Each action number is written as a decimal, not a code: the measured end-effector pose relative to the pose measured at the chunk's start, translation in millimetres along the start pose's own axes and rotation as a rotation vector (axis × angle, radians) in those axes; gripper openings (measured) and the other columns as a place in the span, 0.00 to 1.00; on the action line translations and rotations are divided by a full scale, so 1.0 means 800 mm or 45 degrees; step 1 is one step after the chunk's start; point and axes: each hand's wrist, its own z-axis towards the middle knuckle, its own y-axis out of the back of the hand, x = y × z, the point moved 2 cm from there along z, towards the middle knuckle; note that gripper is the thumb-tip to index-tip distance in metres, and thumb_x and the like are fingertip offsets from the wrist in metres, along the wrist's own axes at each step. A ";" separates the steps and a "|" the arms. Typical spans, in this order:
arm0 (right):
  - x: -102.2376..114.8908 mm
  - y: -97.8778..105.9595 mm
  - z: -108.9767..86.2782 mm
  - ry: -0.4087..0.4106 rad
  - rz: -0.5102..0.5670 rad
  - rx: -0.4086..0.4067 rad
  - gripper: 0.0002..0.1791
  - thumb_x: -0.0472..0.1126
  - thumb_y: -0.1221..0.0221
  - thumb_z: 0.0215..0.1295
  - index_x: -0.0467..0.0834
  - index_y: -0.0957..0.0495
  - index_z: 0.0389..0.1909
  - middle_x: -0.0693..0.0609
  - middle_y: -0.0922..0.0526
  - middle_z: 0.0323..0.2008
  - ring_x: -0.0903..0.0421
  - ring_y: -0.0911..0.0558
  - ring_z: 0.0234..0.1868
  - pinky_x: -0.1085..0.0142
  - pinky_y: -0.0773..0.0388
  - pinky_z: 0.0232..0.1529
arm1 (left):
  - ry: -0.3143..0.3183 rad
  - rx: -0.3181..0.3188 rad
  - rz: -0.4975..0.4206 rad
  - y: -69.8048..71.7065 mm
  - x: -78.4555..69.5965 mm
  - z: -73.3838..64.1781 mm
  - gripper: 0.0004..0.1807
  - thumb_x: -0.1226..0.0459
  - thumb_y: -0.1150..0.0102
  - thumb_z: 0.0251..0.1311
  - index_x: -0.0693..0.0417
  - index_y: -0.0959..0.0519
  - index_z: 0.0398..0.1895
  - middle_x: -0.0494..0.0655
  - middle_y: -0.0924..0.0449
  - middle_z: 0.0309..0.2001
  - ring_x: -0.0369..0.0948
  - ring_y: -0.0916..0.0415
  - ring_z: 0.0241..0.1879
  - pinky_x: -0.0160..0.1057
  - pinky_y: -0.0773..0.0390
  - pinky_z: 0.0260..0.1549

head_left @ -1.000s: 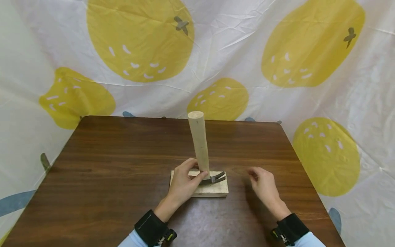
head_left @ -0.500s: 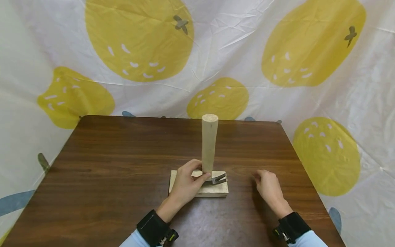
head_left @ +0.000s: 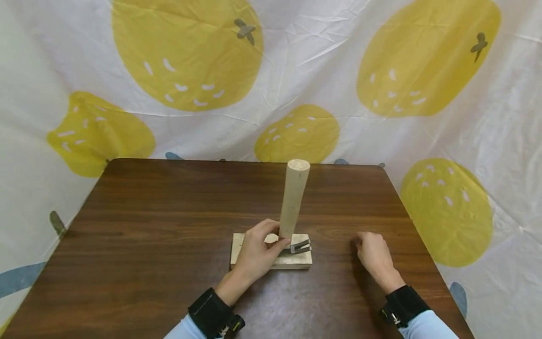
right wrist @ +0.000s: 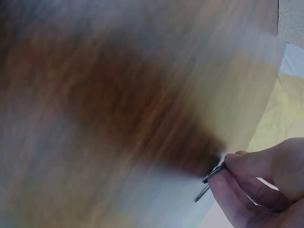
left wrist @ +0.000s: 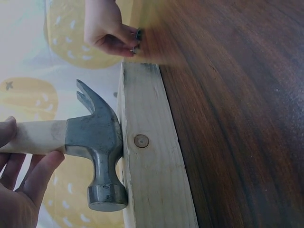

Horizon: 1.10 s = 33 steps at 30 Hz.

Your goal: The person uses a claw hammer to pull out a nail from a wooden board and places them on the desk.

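My left hand (head_left: 256, 252) grips a claw hammer (head_left: 294, 195) low on its pale wooden handle, close to the head. That handle points upward, its top leaning slightly right. In the left wrist view the steel hammer head (left wrist: 102, 133) lies against a wooden block (left wrist: 154, 180), claw toward the block's far end. To the right of the block, my right hand (head_left: 374, 256) is low over the table. Thumb and fingers there pinch thin metal nails (right wrist: 202, 194), best seen in the right wrist view; their upper parts are hidden by the fingertips.
A dark brown wooden table (head_left: 169, 212) carries the block. Behind it and along both sides hangs a white curtain (head_left: 313, 70) printed with yellow fruit. On the block's side face is a round spot (left wrist: 141, 141).
The hammer handle's top has swung from leaning left to leaning right, while the left hand stays at the block. My right hand has shifted a little to the right.
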 end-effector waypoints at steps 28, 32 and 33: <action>-0.010 -0.001 0.004 0.007 -0.013 0.007 0.06 0.25 0.37 0.63 0.36 0.14 0.34 0.38 0.13 0.33 0.40 0.15 0.32 0.47 0.19 0.28 | 0.061 0.033 -0.040 -0.003 0.003 -0.001 0.17 0.70 0.22 0.55 0.54 0.16 0.48 0.44 0.18 0.42 0.43 0.18 0.45 0.39 0.14 0.40; -0.002 0.002 0.006 0.061 -0.008 -0.047 0.05 0.24 0.36 0.61 0.36 0.16 0.30 0.40 0.15 0.29 0.41 0.15 0.31 0.47 0.19 0.28 | 0.075 0.030 -0.023 -0.003 0.002 0.000 0.17 0.67 0.21 0.54 0.53 0.16 0.46 0.41 0.19 0.42 0.42 0.19 0.45 0.38 0.14 0.41; 0.002 0.003 0.007 0.080 -0.002 -0.061 0.06 0.24 0.36 0.60 0.36 0.16 0.30 0.41 0.15 0.29 0.41 0.15 0.31 0.47 0.18 0.28 | 0.081 0.031 -0.025 -0.003 0.002 0.000 0.17 0.67 0.21 0.53 0.53 0.16 0.46 0.41 0.19 0.42 0.42 0.19 0.45 0.38 0.14 0.41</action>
